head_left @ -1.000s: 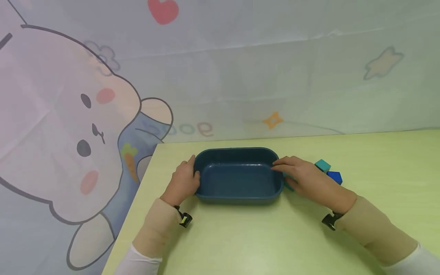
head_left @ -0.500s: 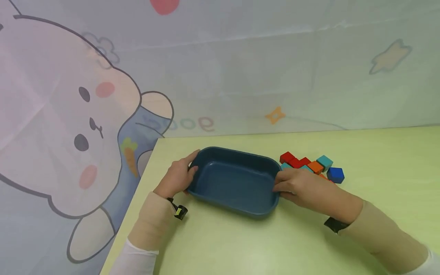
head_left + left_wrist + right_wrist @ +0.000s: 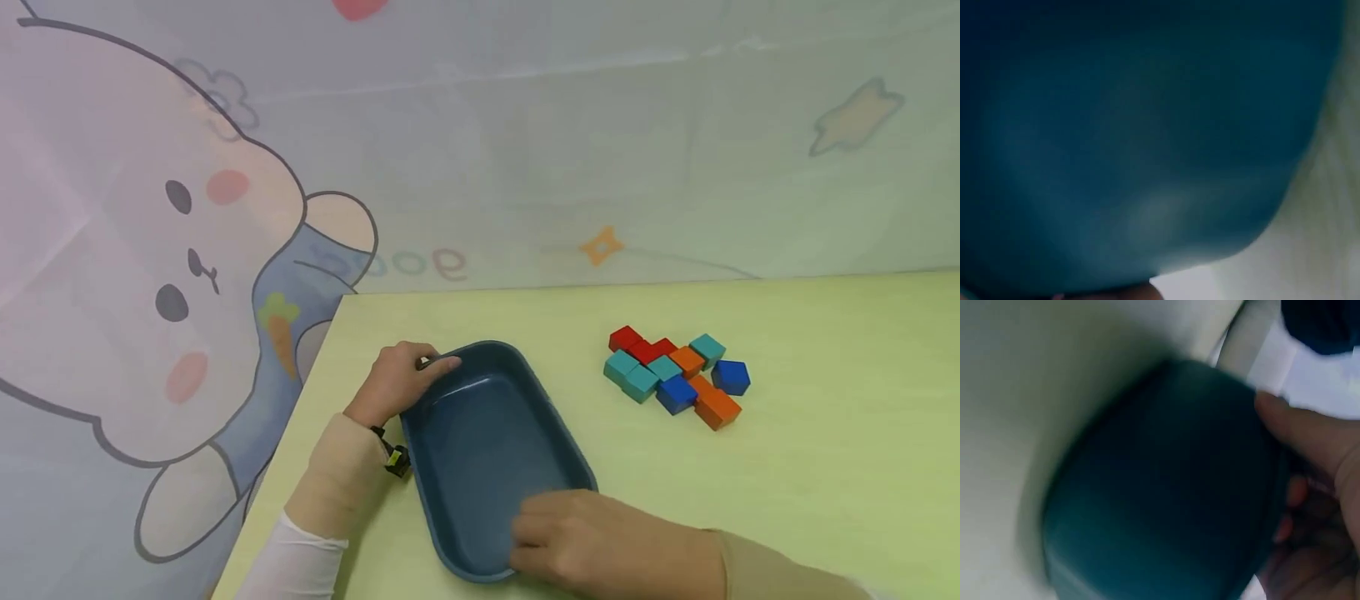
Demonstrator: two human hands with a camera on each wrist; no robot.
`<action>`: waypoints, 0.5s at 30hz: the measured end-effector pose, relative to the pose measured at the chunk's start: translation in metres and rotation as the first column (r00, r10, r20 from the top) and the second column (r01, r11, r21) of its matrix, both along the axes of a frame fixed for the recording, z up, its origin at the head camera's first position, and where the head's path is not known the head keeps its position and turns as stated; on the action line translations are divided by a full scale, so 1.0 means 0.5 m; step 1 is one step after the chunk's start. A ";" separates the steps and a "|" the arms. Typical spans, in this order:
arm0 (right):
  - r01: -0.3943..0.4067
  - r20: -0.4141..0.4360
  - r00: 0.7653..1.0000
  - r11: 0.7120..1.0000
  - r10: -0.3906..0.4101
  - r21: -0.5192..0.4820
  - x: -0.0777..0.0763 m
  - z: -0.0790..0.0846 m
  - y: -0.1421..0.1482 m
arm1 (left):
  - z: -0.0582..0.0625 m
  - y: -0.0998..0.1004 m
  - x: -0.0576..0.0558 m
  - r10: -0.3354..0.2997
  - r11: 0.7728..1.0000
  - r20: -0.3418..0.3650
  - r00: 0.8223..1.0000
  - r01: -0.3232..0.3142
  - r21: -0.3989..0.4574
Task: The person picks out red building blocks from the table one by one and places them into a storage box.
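A dark blue, rounded rectangular plastic basin point(image 3: 495, 458) stands slantwise on the table, nothing inside it. My left hand point(image 3: 397, 379) grips the rim at its far left corner, thumb over the edge. At the near end my right hand point(image 3: 592, 537) holds the rim, its fingers partly over the inside. The right wrist view shows the thumb and fingers of that hand point(image 3: 1310, 431) on either side of the basin's wall point(image 3: 1166, 487). Only the blurred basin point(image 3: 1147, 125) and a bit of finger appear in the left wrist view.
To the right of the basin lies a cluster of small cubes: red point(image 3: 625, 339), teal point(image 3: 621, 367), blue point(image 3: 677, 393) and orange point(image 3: 717, 407). Behind the pale yellow-green table point(image 3: 840, 400) hangs a printed cloth point(image 3: 525, 167) with a cartoon animal.
The basin has turned from lying crosswise to pointing lengthwise, its right end swung toward the person by the right hand. The cubes behind that hand have come into view. The left hand stays at its end.
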State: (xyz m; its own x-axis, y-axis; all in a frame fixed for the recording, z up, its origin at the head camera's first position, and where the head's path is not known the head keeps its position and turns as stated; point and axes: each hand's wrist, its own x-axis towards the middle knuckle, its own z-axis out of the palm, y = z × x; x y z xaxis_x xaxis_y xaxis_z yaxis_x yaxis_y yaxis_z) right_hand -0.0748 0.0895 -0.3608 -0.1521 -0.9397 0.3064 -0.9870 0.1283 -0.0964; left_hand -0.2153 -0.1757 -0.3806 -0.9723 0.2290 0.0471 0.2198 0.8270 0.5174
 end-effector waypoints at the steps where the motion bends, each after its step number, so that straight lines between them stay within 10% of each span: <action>1: -0.010 0.020 1.000 1.000 0.010 -0.003 0.007 -0.004 -0.011 | -0.001 0.004 0.001 0.002 1.000 -0.005 1.000 -0.002 0.000; 15: 0.053 0.082 0.996 0.989 -0.042 -0.140 0.044 -0.047 -0.103 | -0.007 0.037 0.013 -0.122 0.992 0.122 0.985 0.116 0.056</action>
